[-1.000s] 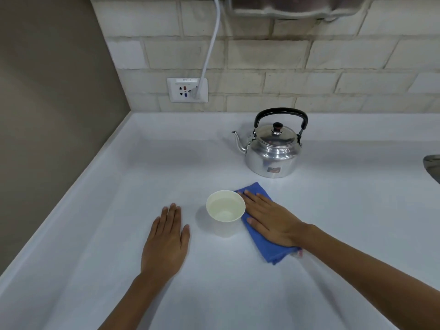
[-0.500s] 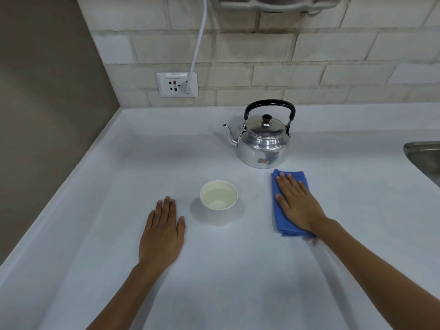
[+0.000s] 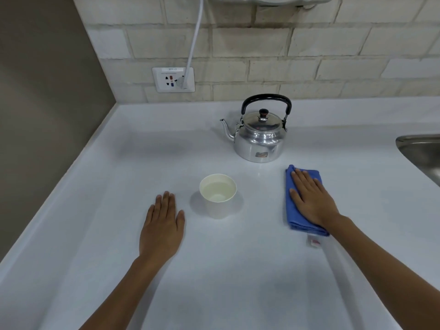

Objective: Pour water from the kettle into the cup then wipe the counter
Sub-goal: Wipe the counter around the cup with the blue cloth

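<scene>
Now the blue cloth lies folded flat on the white surface, pinned under the right hand, whose grip is spread: fingers straight and close together, palm pressing down, nothing pinched. Cloth shows past the fingertips and along the thumb side, and a small white tag sticks out from its near end by the wrist. Beyond the fingertips and slightly toward the thumb side stands the steel kettle, upright, lid on, black handle raised, spout pointing away from the cloth; it is near the cloth but apart from it. Well off to the thumb side stands the paper cup, upright with water in it. Just past the cup rests the left hand, flat on the surface, fingers extended, holding nothing. On the little-finger side of the right hand, a sink edge shows. Behind, a wall outlet holds a white cord.
</scene>
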Demonstrator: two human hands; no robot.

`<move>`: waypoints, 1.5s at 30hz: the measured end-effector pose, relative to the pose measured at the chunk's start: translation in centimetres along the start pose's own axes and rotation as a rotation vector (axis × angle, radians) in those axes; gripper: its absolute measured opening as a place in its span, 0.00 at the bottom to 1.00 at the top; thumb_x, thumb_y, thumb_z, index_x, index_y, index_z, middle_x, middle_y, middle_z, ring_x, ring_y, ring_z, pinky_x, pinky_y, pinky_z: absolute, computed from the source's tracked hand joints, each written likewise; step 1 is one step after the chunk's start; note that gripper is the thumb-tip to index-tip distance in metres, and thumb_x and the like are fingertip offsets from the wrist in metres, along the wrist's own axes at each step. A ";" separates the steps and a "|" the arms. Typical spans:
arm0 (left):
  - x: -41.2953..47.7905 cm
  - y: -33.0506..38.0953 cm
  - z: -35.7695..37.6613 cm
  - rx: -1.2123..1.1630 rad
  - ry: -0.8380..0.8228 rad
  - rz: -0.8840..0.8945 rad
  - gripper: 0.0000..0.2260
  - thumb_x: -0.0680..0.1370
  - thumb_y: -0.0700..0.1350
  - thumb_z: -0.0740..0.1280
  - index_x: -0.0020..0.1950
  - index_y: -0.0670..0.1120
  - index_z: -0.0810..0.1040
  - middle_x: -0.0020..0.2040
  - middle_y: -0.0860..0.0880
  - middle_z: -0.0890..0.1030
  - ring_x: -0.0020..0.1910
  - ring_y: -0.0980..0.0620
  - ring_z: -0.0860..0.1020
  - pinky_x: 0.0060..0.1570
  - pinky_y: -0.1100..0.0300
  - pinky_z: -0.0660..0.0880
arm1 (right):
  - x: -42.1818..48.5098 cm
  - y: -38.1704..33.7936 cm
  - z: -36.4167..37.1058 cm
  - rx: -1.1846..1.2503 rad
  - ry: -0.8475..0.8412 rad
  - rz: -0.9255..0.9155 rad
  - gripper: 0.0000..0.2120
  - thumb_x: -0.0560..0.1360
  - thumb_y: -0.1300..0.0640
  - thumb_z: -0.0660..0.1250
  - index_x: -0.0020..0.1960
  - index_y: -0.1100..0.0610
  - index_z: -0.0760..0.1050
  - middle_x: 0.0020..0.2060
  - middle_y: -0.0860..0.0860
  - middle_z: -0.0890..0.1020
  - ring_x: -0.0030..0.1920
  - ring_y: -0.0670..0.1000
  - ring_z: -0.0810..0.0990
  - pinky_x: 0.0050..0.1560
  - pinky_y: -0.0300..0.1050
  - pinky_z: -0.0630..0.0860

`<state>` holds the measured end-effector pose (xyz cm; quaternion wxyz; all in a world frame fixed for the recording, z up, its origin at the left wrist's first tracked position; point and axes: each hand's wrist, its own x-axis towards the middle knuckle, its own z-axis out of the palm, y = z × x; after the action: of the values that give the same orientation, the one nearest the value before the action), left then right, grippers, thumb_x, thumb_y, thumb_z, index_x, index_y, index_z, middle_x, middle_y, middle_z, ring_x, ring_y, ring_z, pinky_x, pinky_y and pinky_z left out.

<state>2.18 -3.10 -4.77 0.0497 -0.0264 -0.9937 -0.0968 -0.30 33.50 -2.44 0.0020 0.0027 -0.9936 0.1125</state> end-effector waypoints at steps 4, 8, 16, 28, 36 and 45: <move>0.0 0.2 -0.1 0.006 0.008 0.001 0.24 0.82 0.50 0.46 0.75 0.40 0.46 0.77 0.44 0.49 0.76 0.48 0.47 0.73 0.55 0.45 | -1.0 -1.7 0.9 -0.022 0.029 0.013 0.26 0.80 0.50 0.47 0.74 0.57 0.43 0.76 0.53 0.48 0.75 0.50 0.44 0.75 0.49 0.43; 0.0 0.3 -0.1 0.021 0.013 0.009 0.24 0.82 0.49 0.46 0.75 0.40 0.46 0.77 0.44 0.50 0.76 0.47 0.47 0.73 0.55 0.45 | -4.7 -6.2 2.4 -0.006 0.043 -0.070 0.27 0.80 0.49 0.47 0.74 0.55 0.42 0.76 0.50 0.47 0.75 0.48 0.43 0.74 0.47 0.40; 0.0 0.3 -0.3 0.024 -0.002 0.011 0.24 0.82 0.49 0.46 0.75 0.40 0.45 0.77 0.43 0.48 0.76 0.47 0.46 0.73 0.55 0.43 | -9.5 -12.8 3.9 0.046 0.012 -0.191 0.27 0.80 0.46 0.41 0.74 0.53 0.35 0.72 0.45 0.37 0.73 0.46 0.36 0.73 0.45 0.34; -6.8 9.4 -4.6 -0.371 0.184 0.508 0.13 0.74 0.42 0.61 0.53 0.41 0.82 0.50 0.47 0.84 0.50 0.49 0.81 0.57 0.61 0.70 | 1.5 -8.2 0.0 0.344 0.033 -0.178 0.20 0.80 0.59 0.52 0.72 0.58 0.60 0.73 0.54 0.61 0.73 0.52 0.56 0.72 0.44 0.51; -5.4 16.7 0.1 -0.101 -0.115 0.398 0.25 0.83 0.50 0.45 0.74 0.40 0.41 0.77 0.43 0.43 0.75 0.48 0.41 0.73 0.56 0.37 | 2.3 -6.6 2.1 0.364 0.023 -0.147 0.19 0.81 0.56 0.51 0.71 0.56 0.62 0.73 0.51 0.62 0.74 0.48 0.55 0.73 0.43 0.48; -8.9 10.2 -2.2 -0.102 -0.202 0.344 0.24 0.81 0.53 0.46 0.70 0.43 0.68 0.70 0.48 0.70 0.69 0.53 0.67 0.72 0.60 0.54 | 2.2 -6.3 2.6 0.229 0.070 -0.196 0.20 0.81 0.56 0.50 0.72 0.55 0.59 0.74 0.50 0.60 0.74 0.48 0.54 0.72 0.40 0.46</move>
<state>11.90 6.06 -1.65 -0.0360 -0.2079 -0.9683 -0.1340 -2.50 26.78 -3.53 0.0474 0.0961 -0.9685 0.2246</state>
